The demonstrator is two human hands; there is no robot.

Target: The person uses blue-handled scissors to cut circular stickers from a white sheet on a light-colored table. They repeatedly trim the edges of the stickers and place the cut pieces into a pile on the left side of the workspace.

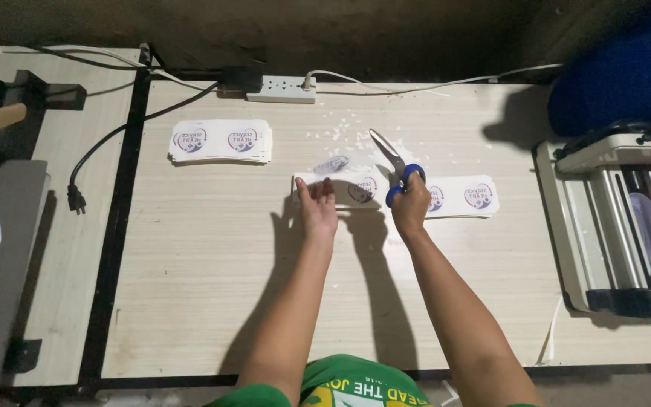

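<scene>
Left hand [318,211] covers part of sticker strip [340,188]; paper cutter [627,218] cropped at right edge; scraps [344,132] too small.

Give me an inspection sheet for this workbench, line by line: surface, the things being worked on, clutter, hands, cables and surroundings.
Surface: pale wood-grain table, dimly lit.
Job's things: blue-handled scissors; sticker strip under the hands; second strip to the right; sticker stack at upper left.
Clutter: small white paper scraps near the scissors.
Hands: left hand flat on the strip; right hand grips the scissors, blades pointing away.
Cables: white power strip at the back edge; loose black plug cord on the left.
Surroundings: paper trimmer on the right, blue object behind it.
</scene>
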